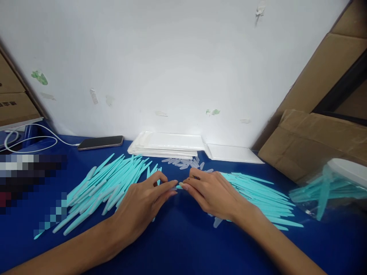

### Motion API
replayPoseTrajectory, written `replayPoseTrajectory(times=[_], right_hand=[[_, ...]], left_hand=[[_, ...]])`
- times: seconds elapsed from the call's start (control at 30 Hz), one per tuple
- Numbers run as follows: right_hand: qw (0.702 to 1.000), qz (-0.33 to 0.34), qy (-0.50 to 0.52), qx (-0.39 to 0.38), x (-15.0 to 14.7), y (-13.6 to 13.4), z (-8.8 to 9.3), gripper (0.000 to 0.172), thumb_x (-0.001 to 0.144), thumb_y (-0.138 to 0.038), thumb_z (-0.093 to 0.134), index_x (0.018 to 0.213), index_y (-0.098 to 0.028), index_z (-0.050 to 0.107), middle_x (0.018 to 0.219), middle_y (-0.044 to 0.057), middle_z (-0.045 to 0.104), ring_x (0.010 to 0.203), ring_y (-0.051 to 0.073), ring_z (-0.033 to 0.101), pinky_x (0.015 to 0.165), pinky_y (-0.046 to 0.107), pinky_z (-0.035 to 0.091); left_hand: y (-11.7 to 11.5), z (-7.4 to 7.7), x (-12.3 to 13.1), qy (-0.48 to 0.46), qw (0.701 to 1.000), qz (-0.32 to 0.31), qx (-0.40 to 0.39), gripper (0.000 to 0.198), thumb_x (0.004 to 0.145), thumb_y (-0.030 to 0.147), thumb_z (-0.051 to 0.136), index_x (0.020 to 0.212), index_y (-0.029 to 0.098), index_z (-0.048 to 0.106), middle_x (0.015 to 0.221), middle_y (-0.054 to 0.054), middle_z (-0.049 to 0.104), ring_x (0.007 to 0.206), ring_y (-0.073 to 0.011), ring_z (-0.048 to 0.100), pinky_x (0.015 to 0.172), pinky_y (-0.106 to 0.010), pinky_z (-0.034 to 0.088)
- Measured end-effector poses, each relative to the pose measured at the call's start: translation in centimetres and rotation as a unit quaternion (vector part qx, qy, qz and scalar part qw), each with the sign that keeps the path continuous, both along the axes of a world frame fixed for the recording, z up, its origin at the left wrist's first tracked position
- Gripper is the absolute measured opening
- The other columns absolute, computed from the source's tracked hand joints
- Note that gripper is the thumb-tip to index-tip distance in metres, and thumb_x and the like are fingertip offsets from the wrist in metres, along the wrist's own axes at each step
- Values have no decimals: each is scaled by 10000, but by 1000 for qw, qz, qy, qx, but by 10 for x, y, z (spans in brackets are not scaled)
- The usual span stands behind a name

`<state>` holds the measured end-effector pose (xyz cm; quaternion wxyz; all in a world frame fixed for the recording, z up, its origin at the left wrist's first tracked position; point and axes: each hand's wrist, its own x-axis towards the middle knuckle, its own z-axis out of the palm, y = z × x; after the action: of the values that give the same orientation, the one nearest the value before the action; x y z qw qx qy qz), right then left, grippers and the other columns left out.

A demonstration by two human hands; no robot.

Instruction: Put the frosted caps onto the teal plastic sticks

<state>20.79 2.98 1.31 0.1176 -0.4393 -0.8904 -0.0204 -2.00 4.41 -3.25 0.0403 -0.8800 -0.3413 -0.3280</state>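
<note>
Pinched nearly closed, the left hand (pixel 143 198) held a cap (pixel 173 188), the right hand (pixel 213 193) a stick (pixel 179 187), best kept aligned.

The sticks (pixel 255 194) are turquoise, the table (pixel 172 244) deep blue.

Blue table (pixel 177 244), turquoise sticks (pixel 114 183), phone (pixel 100 143), white envelopes (pixel 174 141)

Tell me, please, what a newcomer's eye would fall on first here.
Likely the left heap and right heap of turquoise sticks, bright against the blue table. Between them, the left hand and right hand meet at a turquoise piece. Behind, white packets lie by the pale wall.
</note>
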Motion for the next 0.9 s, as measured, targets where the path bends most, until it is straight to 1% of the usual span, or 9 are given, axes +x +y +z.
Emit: replayPoseTrajectory(times=[0.13, 0.3, 0.5, 0.63, 0.7, 0.77, 0.8, 0.83, 0.9], right_hand=[[1000, 14, -5, 7, -5, -2, -4, 446, 1083, -384, 276, 961, -207, 667, 928, 0, 586, 569, 96, 442, 539, 304, 247], [1000, 17, -6, 10, -8, -3, -4, 434, 1083, -379, 277, 975, -203, 658, 971, 6, 591, 566, 94, 442, 537, 304, 251], [1000, -14, 18, 11, -3, -1, -1, 447, 1084, -371, 273, 999, -211, 681, 970, 10, 600, 579, 93, 468, 553, 295, 305], [1000, 1, -2, 6, -5, -2, -2, 453, 1083, -378, 270, 983, -210, 678, 972, 10, 607, 595, 102, 512, 554, 301, 314], [1000, 6, -5, -2, -7, -3, -3, 470, 1083, -393, 254, 991, -212, 677, 969, 14, 612, 615, 114, 542, 569, 301, 337], [1000, 5, 1, -15, -7, -4, -4, 486, 1081, -424, 234, 1066, -211, 671, 985, 31, 623, 667, 140, 585, 598, 302, 383], [1000, 4, 10, -20, -6, -5, -4, 487, 1078, -442, 230, 1143, -207, 652, 1025, 48, 633, 721, 162, 615, 627, 308, 413], [999, 3, 23, -24, -6, -6, -4, 488, 1074, -459, 232, 1247, -199, 608, 1089, 71, 641, 795, 188, 641, 667, 320, 442], [998, -2, 53, -30, -6, -6, -4, 520, 1064, -490, 253, 1448, -192, 439, 1192, 113, 645, 925, 239, 662, 740, 354, 474]], left_hand=[[-1, 1, 2, -3, 999, -27, -22, 232, 1031, 291, 481, 1229, 263, 598, 978, -4, 613, 584, -75, 552, 480, -192, 377], [-2, 2, 1, -18, 999, -32, -6, 240, 1028, 266, 487, 1249, 250, 581, 973, -5, 614, 564, -64, 524, 478, -183, 381], [-1, 1, 1, -14, 1000, -22, -11, 223, 1028, 269, 488, 1223, 243, 593, 970, -12, 614, 589, -75, 544, 483, -187, 380], [-2, 0, 2, -17, 999, -36, -26, 218, 1029, 257, 485, 1219, 252, 592, 977, -7, 607, 597, -74, 541, 492, -191, 389], [-1, 0, 3, -18, 998, -42, -31, 219, 1027, 247, 490, 1219, 257, 595, 984, -7, 606, 615, -78, 552, 503, -194, 398], [-1, 0, 3, -25, 998, -46, -25, 252, 1023, 236, 498, 1259, 258, 583, 981, -9, 605, 639, -83, 563, 514, -194, 411], [-1, 0, 3, -31, 998, -46, -18, 285, 1021, 232, 502, 1298, 255, 567, 969, -11, 604, 644, -85, 562, 516, -192, 417], [-1, 2, 2, -39, 998, -44, -9, 325, 1020, 228, 504, 1342, 250, 543, 951, -12, 602, 639, -84, 557, 513, -189, 420], [-2, 6, 1, -55, 998, -37, 7, 389, 1018, 227, 512, 1407, 233, 499, 907, -6, 602, 594, -72, 527, 485, -176, 407]])
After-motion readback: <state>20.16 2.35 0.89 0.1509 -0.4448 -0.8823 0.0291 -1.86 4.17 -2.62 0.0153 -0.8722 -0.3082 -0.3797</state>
